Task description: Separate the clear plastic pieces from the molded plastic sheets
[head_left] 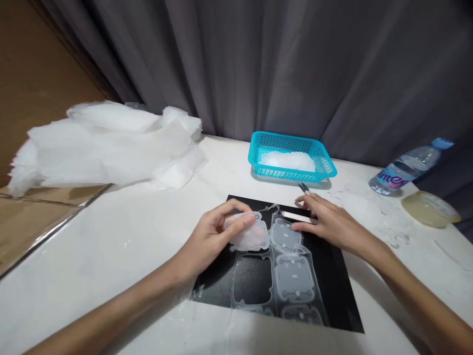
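Left hand (216,227) pinched a frosted, rounded plastic piece (257,238); right hand (327,214) gripped a slim white tool (296,217), whose slip could scratch it.

White table (148,231) beneath black mat (330,281), basket (286,141), bottle (408,170), tape (430,210)

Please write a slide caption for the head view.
Left hand holds a translucent piece over a black sheet, right hand a white tool; blue basket behind.
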Demonstrator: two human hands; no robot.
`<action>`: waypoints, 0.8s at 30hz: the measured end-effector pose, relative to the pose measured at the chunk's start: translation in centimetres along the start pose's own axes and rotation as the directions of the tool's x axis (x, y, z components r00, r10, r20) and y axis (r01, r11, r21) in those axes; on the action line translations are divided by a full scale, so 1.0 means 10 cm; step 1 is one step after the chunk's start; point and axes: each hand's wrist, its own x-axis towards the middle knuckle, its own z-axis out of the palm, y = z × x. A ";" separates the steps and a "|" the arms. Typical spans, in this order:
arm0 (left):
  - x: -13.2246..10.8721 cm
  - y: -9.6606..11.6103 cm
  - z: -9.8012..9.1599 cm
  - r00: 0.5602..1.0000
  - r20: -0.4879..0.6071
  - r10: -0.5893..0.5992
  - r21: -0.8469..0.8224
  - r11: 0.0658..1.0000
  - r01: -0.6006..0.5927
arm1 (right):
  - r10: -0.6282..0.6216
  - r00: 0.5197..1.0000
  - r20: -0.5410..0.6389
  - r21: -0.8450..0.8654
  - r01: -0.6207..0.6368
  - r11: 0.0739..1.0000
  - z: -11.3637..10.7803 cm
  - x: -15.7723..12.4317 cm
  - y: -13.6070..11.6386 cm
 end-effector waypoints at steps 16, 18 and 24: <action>0.00 -0.05 0.06 0.983 0.041 -0.179 -0.137 0.974 0.183 | 0.122 0.976 -0.178 -0.460 -0.192 0.867 0.09 0.19 0.34; 0.00 -0.04 0.06 0.979 0.081 -0.189 -0.213 0.956 0.202 | 0.106 0.978 -0.180 -0.531 -0.187 0.826 0.08 0.17 0.32; 0.00 -0.05 0.07 0.981 0.105 -0.162 -0.320 0.929 0.188 | 0.051 0.952 -0.303 -0.567 -0.223 0.793 0.00 0.10 0.18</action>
